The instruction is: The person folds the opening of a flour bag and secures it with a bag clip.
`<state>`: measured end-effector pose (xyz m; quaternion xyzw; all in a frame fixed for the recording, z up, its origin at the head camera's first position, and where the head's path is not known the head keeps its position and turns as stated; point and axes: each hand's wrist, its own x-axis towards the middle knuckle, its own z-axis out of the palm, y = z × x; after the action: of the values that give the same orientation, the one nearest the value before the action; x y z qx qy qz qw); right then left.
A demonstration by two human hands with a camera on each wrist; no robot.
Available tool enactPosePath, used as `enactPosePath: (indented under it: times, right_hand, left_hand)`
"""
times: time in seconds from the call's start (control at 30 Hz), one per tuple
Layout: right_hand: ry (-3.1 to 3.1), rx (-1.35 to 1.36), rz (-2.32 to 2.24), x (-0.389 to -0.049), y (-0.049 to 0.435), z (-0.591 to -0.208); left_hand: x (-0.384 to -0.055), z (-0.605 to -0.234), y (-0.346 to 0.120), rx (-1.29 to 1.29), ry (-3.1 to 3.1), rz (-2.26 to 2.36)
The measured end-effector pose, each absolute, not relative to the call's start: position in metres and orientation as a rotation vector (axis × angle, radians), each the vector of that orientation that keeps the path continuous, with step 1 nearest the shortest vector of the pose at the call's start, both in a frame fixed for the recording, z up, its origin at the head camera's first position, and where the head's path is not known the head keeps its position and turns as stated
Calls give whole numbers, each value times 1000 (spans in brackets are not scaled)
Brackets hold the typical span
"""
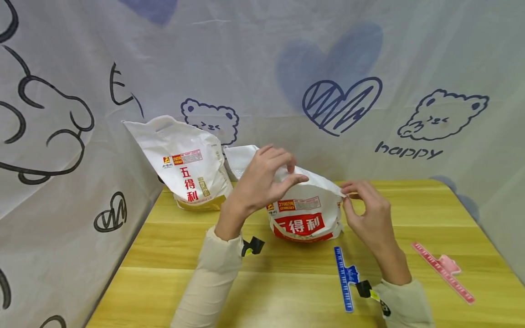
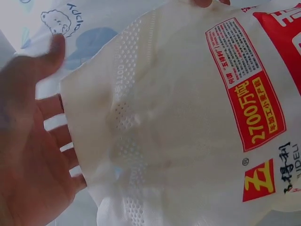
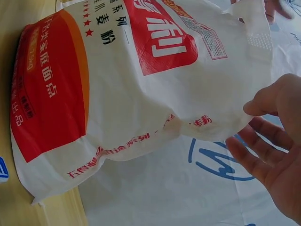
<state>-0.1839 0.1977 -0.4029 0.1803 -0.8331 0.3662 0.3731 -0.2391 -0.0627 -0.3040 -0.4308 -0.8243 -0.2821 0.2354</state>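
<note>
A white flour bag (image 1: 301, 223) with a red printed panel stands on the table, its top edge slanting down to the right. My left hand (image 1: 266, 180) is at the upper left of this bag. In the left wrist view the fingers (image 2: 56, 136) reach behind the top edge, while the thumb (image 2: 54, 56) stands apart in front. My right hand (image 1: 371, 216) pinches the bag's top right corner between thumb and forefinger. The right wrist view shows the thumb (image 3: 258, 103) on that corner, the other fingers spread beside it.
A second white flour bag (image 1: 197, 168) with a gold base stands at the back left, close to the first. A blue sealing clip (image 1: 344, 278) lies in front of the right hand, and a pink sealing clip (image 1: 443, 271) lies farther right. A printed curtain (image 1: 262, 68) hangs behind the table.
</note>
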Motion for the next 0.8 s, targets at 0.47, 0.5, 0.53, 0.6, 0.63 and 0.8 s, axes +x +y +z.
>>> enactPosePath:
  times: [0.47, 0.5, 0.53, 0.6, 0.63, 0.8]
  right_hand:
    - [-2176, 531, 833, -181, 203, -403]
    - [-2178, 535, 830, -181, 204, -403]
    - [-2182, 541, 833, -180, 204, -403]
    - [-2197, 558, 844, -181, 205, -403]
    - [-2206, 566, 852, -181, 205, -403]
    - [-2241, 575, 972, -178, 210, -401]
  left_hand:
    - [-240, -308, -59, -1095, -2277, -657]
    - [-240, -309, -59, -1096, -2266, -659]
    - [-241, -310, -58, -1095, -2251, -662]
    - [-242, -311, -58, -1086, -2222, -667]
    - [-242, -312, -58, -1080, -2209, -672]
    - [-243, -317, -58, -1072, -2156, -719]
